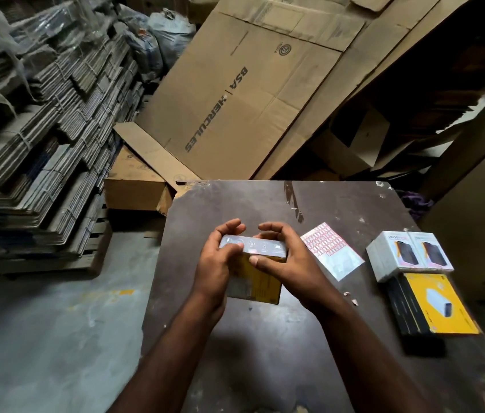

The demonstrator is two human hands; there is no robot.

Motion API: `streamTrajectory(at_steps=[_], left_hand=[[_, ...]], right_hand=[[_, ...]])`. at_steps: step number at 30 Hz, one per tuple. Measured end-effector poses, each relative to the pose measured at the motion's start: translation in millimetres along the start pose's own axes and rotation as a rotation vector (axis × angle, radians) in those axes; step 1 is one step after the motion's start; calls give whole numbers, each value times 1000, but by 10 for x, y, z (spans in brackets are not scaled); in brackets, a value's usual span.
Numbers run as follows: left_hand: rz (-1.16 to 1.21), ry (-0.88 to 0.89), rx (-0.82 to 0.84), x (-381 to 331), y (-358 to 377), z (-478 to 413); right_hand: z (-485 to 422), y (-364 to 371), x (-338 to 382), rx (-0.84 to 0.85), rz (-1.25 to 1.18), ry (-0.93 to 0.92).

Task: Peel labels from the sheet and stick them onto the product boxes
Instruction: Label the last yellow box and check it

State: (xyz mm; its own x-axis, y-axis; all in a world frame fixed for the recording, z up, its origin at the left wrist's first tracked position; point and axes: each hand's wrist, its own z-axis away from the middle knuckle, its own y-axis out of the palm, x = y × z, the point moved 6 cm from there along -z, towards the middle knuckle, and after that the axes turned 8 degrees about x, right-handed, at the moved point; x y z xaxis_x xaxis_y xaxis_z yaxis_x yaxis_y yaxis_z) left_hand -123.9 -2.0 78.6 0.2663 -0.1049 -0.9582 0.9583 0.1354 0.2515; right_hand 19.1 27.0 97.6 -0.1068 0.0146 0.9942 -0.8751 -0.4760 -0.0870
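Observation:
A yellow product box [260,281] with a grey top edge stands on its side over the middle of the dark table [339,210]. My left hand [218,260] grips its left end, thumb pressed on the grey edge. My right hand [283,254] holds the right end, fingers curled over the top and thumb on the yellow face. A small label shows on the grey edge between my thumbs. The label sheet [329,248], printed with red-and-white labels, lies flat just right of my right hand.
Two white product boxes [408,254] lie side by side at the table's right, with a yellow and black box stack [435,305] nearer me. Flattened cartons [235,93] lean behind the table. Bundled cardboard stacks [35,150] fill the left; concrete floor [56,338] lies below.

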Motion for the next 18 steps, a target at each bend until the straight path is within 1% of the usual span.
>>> streamTrajectory(at_steps=[2,4,7,9,12,15,18], left_hand=[[-4,-16,-2,28,53,22],[-15,-26,10,61,117,46],[-44,-17,61,88,237,65],[-117,0,106,94,325,69],[-228,16,127,152,477,67],[-268,-107,148,281,656,58],[-180,-274,110,420,874,71]], right_hand=[[13,-58,-30,-68,-50,15],[14,-118,-64,-129,-45,30],[11,-232,-121,-141,-107,51],[10,-324,-151,-150,-143,76],[42,-508,-220,-164,-159,100],[134,-693,-246,-169,-144,104],[258,-896,-271,-167,-124,75]])
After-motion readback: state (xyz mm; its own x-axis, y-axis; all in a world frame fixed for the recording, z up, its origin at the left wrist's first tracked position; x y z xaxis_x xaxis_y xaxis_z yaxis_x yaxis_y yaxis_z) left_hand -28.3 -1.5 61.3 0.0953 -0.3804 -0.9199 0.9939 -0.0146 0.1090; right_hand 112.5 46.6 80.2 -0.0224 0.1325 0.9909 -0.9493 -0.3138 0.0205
